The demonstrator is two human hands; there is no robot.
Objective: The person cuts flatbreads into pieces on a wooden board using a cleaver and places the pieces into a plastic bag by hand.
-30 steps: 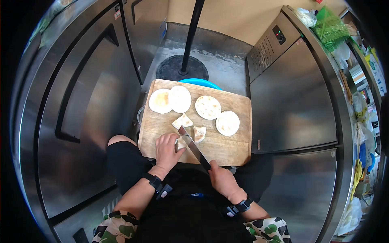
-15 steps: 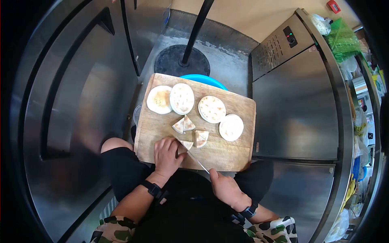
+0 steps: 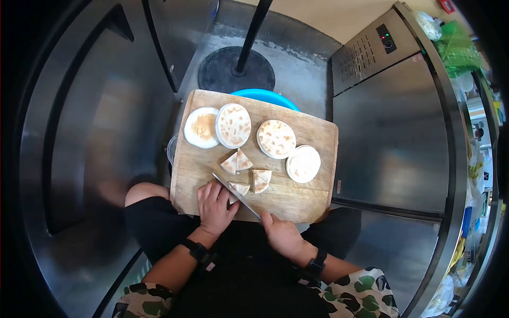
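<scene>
Knife [image 3: 237, 195]: handle in right hand [image 3: 284, 235], grip closed round it; blade slanting beside left fingers.
Left hand [image 3: 215, 208]: on cutting board [image 3: 313, 205]; whether its grip holds bread, cannot tell.
Cut wedges [image 3: 261, 181]: near blade.
Round flatbreads [image 3: 276, 139]: four visible, farther up board.

No readable lettering
A small sticker [image 3: 339, 186] (red and pale) on the steel cabinet [image 3: 392, 138] and a pale label [image 3: 418, 57] higher up on it are both too small to read.
</scene>
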